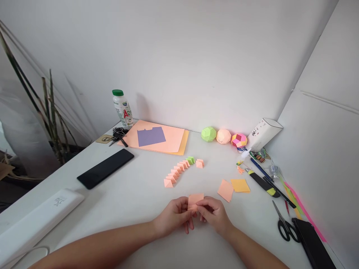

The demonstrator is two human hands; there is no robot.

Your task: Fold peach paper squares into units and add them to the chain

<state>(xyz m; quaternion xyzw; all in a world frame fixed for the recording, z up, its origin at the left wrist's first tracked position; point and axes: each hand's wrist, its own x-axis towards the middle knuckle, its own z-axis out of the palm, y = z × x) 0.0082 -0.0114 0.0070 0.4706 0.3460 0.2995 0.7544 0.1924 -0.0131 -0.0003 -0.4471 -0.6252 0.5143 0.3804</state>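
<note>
Between my two hands is a small peach square of paper [196,198], held up off the table near its front. My left hand [176,215] pinches its left edge, thumb in front and fingers behind. My right hand [215,215] grips the lower right edge between thumb and fingers. A crease line seems to run across the sheet. Beyond my hands, a curved row of small folded peach paper pieces [175,172] ends in green folded pieces [190,160]. One more folded peach piece [199,163] stands apart to the right. Flat peach [225,190] and orange squares [240,185] lie nearby.
At the back are paper sheets [171,139], a bottle [122,108], keys [120,134], and paper balls [208,134]. A dark phone-like slab [105,169] and a white device [42,224] lie left. On the right are a cutter [262,182] and scissors [284,223].
</note>
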